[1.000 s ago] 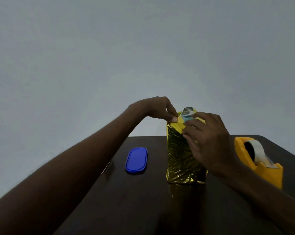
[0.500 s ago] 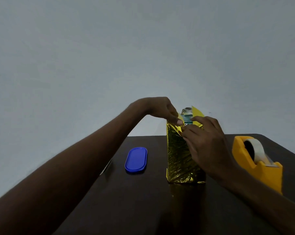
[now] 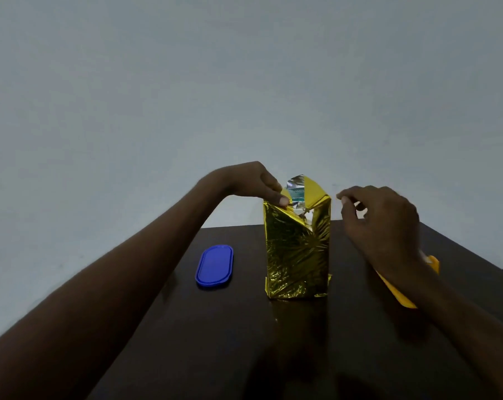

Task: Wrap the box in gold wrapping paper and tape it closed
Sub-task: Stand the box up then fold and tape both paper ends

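A tall box stands upright on the dark table, wrapped in gold wrapping paper. Its top end is still open, with a flap sticking up and a bit of the box showing between the folds. My left hand pinches the paper's top left corner between thumb and fingers. My right hand hovers just right of the box top, apart from it, fingers curled loosely with the thumb and forefinger tips close together; whether they hold anything I cannot tell. The yellow tape dispenser lies mostly hidden behind my right wrist.
A blue oval lid lies on the dark table left of the box. The table's far edge runs just behind the box, against a plain grey wall. Bare tabletop lies in front of the box.
My right hand has let go of the paper at the box top and moved off to the right, in front of the tape dispenser. My left hand keeps its pinch on the top left corner.
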Tool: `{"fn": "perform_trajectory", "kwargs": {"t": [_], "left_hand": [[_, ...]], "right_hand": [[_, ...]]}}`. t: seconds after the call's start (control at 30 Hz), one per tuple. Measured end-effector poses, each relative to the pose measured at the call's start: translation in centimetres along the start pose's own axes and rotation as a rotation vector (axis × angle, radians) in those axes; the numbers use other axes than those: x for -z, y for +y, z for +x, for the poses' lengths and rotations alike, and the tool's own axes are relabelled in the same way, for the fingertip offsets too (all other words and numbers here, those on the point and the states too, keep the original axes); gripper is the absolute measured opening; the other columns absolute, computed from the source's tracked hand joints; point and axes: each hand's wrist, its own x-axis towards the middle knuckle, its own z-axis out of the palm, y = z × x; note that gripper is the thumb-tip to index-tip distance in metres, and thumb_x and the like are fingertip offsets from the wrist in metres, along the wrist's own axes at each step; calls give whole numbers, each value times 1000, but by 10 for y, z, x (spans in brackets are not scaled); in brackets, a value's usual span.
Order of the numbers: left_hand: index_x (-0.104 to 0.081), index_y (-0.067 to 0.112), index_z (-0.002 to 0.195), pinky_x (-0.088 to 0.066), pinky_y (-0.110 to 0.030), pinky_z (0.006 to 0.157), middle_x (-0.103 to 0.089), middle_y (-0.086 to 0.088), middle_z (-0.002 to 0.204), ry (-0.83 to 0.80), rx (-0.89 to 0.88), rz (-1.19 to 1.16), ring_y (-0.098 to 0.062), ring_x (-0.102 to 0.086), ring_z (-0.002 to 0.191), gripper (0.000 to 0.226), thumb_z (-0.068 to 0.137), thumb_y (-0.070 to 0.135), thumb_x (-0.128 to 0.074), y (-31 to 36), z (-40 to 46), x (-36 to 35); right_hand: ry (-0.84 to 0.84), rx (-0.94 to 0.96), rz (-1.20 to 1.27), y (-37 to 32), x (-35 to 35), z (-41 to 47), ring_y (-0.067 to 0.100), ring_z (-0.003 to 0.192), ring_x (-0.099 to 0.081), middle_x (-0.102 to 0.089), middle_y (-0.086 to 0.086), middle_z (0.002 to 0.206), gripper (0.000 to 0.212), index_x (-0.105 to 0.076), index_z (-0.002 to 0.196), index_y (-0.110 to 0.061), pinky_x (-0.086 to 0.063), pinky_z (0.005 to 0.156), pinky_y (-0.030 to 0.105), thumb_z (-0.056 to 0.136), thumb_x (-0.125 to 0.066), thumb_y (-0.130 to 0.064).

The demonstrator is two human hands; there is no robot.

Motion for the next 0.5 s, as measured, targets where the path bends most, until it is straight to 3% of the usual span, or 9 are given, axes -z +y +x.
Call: {"fn": "perform_trajectory", "kwargs": {"t": [0.07, 0.17, 0.3, 0.43, 0.5], "left_hand": [[-69, 18, 123, -38, -22, 82, -58, 14, 106, 9, -7, -25, -4, -53, 100, 47, 83, 43, -73, 0, 1, -1], [-69, 18, 123, -39, -18, 76, -58, 15, 103, 21, -28, -25, 1, -53, 93, 46, 83, 42, -72, -3, 1, -1], [-69, 19, 124, -38, -24, 83, -58, 15, 101, 31, -30, -40, -2, -53, 96, 46, 84, 41, -72, 0, 3, -3], [-68, 19, 125, -37, -28, 91, -58, 11, 109, 31, -31, -74, -8, -51, 107, 47, 84, 42, -71, 1, 8, -6], [-67, 18, 125, -37, -28, 90, -58, 10, 109, 26, -39, -77, -9, -51, 107, 48, 84, 42, -70, 5, 10, -9]], "right_hand": [[-166, -164, -161, 20, 4, 5, 33, 79, -66, -73, 6, 82, 16, -76, 88, -18, -39, 62, 29, 90, -62, -23], [-394, -358, -354, 46, 11, 8, 32, 85, -66, -71, 10, 91, 17, -73, 96, -13, -41, 65, 30, 91, -64, -27], [-539, -454, -504, 68, 24, 5, 25, 79, -60, -59, 7, 84, 22, -51, 82, -10, -43, 64, 30, 87, -69, -22], [-660, -537, -521, 84, 34, 1, 30, 96, -64, -64, 14, 107, 31, -57, 109, -4, -46, 68, 30, 85, -71, -17], [-682, -602, -473, 92, 38, -2, 25, 80, -64, -63, 9, 93, 32, -58, 109, -4, -45, 61, 25, 85, -72, -18]]}}
